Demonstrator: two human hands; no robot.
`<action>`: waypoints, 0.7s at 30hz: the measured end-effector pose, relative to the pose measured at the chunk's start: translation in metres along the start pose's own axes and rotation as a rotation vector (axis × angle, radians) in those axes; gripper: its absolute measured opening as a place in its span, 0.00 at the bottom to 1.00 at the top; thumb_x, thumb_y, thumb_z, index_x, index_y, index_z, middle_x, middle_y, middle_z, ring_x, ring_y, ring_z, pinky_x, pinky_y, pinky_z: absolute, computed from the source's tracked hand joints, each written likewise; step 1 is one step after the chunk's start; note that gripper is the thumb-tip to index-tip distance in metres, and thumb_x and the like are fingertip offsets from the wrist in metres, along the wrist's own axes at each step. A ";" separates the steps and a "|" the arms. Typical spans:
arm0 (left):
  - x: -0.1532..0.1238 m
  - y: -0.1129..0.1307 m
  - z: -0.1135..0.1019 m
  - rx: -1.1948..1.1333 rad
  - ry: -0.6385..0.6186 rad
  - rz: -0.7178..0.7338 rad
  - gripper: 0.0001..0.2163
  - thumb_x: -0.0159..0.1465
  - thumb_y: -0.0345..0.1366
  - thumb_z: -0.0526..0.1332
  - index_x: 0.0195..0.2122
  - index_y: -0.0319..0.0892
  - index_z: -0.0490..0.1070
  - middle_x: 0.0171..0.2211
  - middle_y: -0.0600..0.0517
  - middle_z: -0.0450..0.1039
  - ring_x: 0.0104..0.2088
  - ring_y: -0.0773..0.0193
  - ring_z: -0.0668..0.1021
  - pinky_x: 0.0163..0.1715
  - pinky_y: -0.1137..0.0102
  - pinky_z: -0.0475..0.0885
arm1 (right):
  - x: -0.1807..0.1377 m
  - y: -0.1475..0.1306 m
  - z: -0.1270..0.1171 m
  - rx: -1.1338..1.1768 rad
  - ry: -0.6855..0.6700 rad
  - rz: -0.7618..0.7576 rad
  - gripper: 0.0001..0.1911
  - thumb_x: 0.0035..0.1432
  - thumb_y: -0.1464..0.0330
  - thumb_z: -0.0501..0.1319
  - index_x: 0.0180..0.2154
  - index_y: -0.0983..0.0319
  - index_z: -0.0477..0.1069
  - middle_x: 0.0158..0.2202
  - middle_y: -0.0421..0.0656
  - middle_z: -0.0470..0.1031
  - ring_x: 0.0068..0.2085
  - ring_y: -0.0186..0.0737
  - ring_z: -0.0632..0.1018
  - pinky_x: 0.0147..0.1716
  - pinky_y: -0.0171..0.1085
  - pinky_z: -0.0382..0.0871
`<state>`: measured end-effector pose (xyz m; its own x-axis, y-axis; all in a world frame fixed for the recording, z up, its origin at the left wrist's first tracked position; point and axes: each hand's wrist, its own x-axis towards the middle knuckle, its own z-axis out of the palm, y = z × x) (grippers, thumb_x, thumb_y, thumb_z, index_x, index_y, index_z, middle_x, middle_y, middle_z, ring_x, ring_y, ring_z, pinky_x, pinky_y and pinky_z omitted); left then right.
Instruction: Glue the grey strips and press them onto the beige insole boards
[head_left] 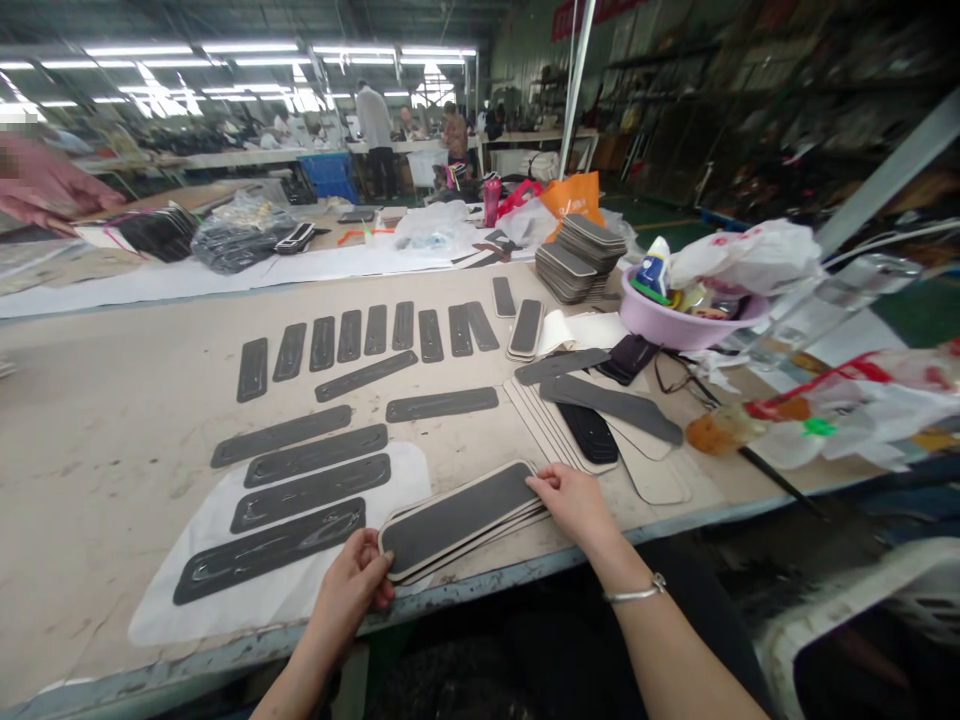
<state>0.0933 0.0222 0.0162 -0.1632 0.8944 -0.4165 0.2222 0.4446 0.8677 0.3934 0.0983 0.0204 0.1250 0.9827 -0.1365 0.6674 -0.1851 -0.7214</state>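
Observation:
A stack of long dark panels with pale edges (461,515) lies at the near edge of the worktable (112,440). My left hand (356,585) grips the stack's near left end with curled fingers. My right hand (574,500) is closed on its right end, thumb on top. A silver bracelet (637,592) sits on my right wrist. Left of the stack, several long dark strips (300,490) lie on a white sheet (225,590).
A row of short dark strips (360,335) lies farther back. Loose panels (607,405) sit to the right, with a pink bowl (675,320) of items and plastic bags (862,400). Stacked panels (577,258) stand behind. People work at far tables; a person's sleeve (45,185) shows at left.

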 end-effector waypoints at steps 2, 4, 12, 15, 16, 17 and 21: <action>0.000 0.000 0.001 -0.001 0.009 -0.016 0.13 0.52 0.45 0.59 0.33 0.44 0.60 0.12 0.61 0.64 0.12 0.68 0.69 0.13 0.77 0.60 | 0.001 0.000 0.000 -0.020 0.007 -0.008 0.09 0.51 0.61 0.59 0.26 0.59 0.71 0.22 0.38 0.74 0.27 0.39 0.74 0.30 0.36 0.63; 0.001 0.001 0.001 -0.016 -0.001 -0.030 0.13 0.52 0.45 0.59 0.33 0.44 0.59 0.12 0.61 0.64 0.13 0.67 0.69 0.13 0.77 0.60 | 0.001 -0.001 0.001 -0.032 0.009 -0.011 0.10 0.52 0.60 0.59 0.25 0.59 0.71 0.22 0.38 0.74 0.27 0.39 0.74 0.30 0.36 0.63; 0.001 0.005 0.000 -0.101 -0.019 -0.085 0.14 0.51 0.45 0.60 0.31 0.44 0.59 0.13 0.62 0.62 0.14 0.68 0.71 0.13 0.77 0.64 | 0.001 -0.004 0.000 -0.054 -0.006 -0.002 0.09 0.52 0.60 0.59 0.26 0.58 0.71 0.23 0.38 0.75 0.28 0.40 0.75 0.30 0.36 0.63; 0.001 0.003 0.000 -0.119 -0.028 -0.070 0.14 0.51 0.45 0.61 0.31 0.43 0.58 0.13 0.63 0.62 0.14 0.68 0.71 0.12 0.78 0.63 | 0.001 -0.003 0.000 -0.086 -0.006 -0.005 0.10 0.52 0.60 0.59 0.27 0.58 0.72 0.24 0.39 0.76 0.30 0.41 0.76 0.30 0.36 0.64; 0.000 0.003 0.000 -0.122 -0.035 -0.062 0.14 0.52 0.44 0.60 0.31 0.43 0.58 0.13 0.63 0.61 0.14 0.68 0.71 0.12 0.78 0.63 | 0.002 -0.002 0.000 -0.101 -0.007 -0.003 0.10 0.51 0.59 0.59 0.27 0.58 0.72 0.25 0.39 0.76 0.30 0.41 0.76 0.30 0.36 0.64; 0.000 0.002 -0.001 -0.128 -0.038 -0.054 0.13 0.52 0.44 0.60 0.31 0.43 0.58 0.13 0.63 0.61 0.14 0.69 0.71 0.12 0.78 0.64 | 0.002 -0.002 0.000 -0.116 -0.008 0.000 0.10 0.51 0.59 0.59 0.27 0.58 0.72 0.25 0.39 0.76 0.30 0.41 0.76 0.30 0.36 0.64; -0.004 0.005 -0.003 -0.194 -0.041 -0.089 0.12 0.54 0.43 0.58 0.33 0.43 0.58 0.16 0.61 0.63 0.18 0.67 0.75 0.15 0.78 0.67 | 0.003 0.001 0.001 -0.185 -0.024 -0.002 0.13 0.51 0.55 0.58 0.28 0.57 0.72 0.26 0.39 0.76 0.31 0.42 0.76 0.30 0.37 0.64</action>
<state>0.0919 0.0203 0.0228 -0.1341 0.8550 -0.5010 0.0184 0.5076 0.8614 0.3937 0.1008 0.0187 0.1070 0.9824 -0.1529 0.7916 -0.1772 -0.5848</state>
